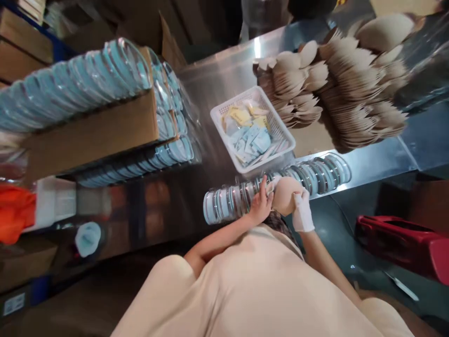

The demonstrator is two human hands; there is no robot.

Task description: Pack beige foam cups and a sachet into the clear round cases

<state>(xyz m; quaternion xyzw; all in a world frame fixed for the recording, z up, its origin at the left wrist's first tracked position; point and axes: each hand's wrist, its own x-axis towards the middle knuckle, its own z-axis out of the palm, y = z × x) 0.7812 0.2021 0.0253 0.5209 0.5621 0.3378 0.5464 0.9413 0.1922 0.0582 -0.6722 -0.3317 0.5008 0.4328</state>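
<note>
My right hand [302,213], in a white glove, grips the edge of a beige moulded cup [285,195], which looks like a bra pad. Bare, with its fingers stretched out and apart, my left hand [260,206] is at the left side of this cup, over a long row of round clear plastic cases [224,203]. Whether its fingertips touch a case is unclear. The row lies along the table's near edge and passes behind both hands. Something whitish between the left fingers and the cup is too blurred to name.
A white plastic basket [242,167] of yellow and light blue packets stands beyond the row. Stacked beige cups [354,89] fill the back right. More clear cases [87,75] line cardboard at left. A red plastic object [403,243] is at lower right of the metal table [206,89].
</note>
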